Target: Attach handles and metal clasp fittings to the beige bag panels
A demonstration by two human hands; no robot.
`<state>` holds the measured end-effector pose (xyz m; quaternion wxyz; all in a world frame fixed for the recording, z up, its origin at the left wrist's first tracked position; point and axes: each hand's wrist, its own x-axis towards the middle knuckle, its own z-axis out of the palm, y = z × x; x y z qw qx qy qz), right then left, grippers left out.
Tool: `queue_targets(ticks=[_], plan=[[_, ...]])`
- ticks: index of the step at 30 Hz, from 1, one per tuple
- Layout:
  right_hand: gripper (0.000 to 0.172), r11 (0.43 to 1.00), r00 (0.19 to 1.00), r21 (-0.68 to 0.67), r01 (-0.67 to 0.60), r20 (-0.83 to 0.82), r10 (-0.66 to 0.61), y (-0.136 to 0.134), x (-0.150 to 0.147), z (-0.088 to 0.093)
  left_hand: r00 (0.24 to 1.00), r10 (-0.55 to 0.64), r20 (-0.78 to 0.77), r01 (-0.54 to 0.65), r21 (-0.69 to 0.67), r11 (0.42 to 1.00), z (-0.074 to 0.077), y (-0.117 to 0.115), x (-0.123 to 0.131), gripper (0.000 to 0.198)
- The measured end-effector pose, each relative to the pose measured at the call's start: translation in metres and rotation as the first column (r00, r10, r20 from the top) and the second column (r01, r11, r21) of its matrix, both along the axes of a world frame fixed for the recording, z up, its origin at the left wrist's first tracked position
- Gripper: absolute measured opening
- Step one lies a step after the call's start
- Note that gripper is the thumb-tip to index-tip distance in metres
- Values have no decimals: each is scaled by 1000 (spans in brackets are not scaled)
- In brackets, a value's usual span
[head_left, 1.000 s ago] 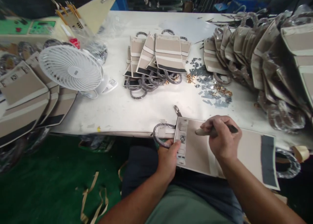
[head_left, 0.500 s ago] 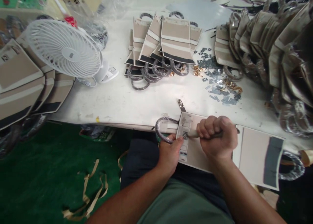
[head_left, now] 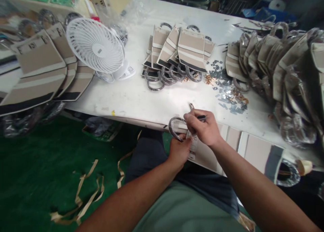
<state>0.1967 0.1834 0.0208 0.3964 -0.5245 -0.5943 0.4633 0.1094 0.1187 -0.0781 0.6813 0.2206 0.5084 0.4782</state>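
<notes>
A flat beige bag panel (head_left: pixel 253 149) with a dark band lies over the table's front edge and my lap. Its plastic-wrapped ring handle (head_left: pixel 174 127) pokes out at the left end. My left hand (head_left: pixel 179 151) is closed on the panel's left end, just under the handle. My right hand (head_left: pixel 202 128) is closed around a dark slender tool (head_left: pixel 201 117) and presses down over the same end of the panel. A small metal clip (head_left: pixel 191 106) lies on the table just beyond my fingers.
A white desk fan (head_left: pixel 96 50) stands at the back left. Fanned beige bags (head_left: pixel 187 50) lie mid-table, with several small metal fittings (head_left: pixel 227 97) to their right. More wrapped bags (head_left: pixel 278 66) are stacked at the right and others (head_left: pixel 37 73) on the left. Green floor (head_left: pixel 50 171) lies below.
My right hand moved left along the panel with the tool, from the middle to the handle end. My left hand stayed on the panel's left end. The view swung right.
</notes>
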Motion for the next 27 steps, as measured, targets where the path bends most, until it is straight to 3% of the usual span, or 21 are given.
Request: queue_targets(ticks=[4,8,12,15,17,23,27], plan=[[40,993,984,-57,-106,136,113,1,-13,0,999,33,-6,-32,55,998,-3,0,1,28],[40,992,978,-34,-124,162,128,-4,-4,-5,999,41,-5,-41,23,999,1,0,0,26],[43,992,997,119,45,-68,-37,-15,17,-5,999,15,-51,-18,-69,997,5,-1,-1,19],[42,931,934,293,216,-341,-110,-22,23,-3,1000,-5,-27,2,-88,996,4,-1,0,16],[42,894,913,366,261,-395,-105,-26,20,-9,1000,-3,-14,2,-78,997,3,0,1,16],[43,935,947,244,259,-256,-195,-37,27,-34,1000,14,8,-13,-111,994,5,1,1,17],[42,935,931,181,304,150,-331,-40,62,-21,999,2,33,1,-91,996,7,-1,-1,20]])
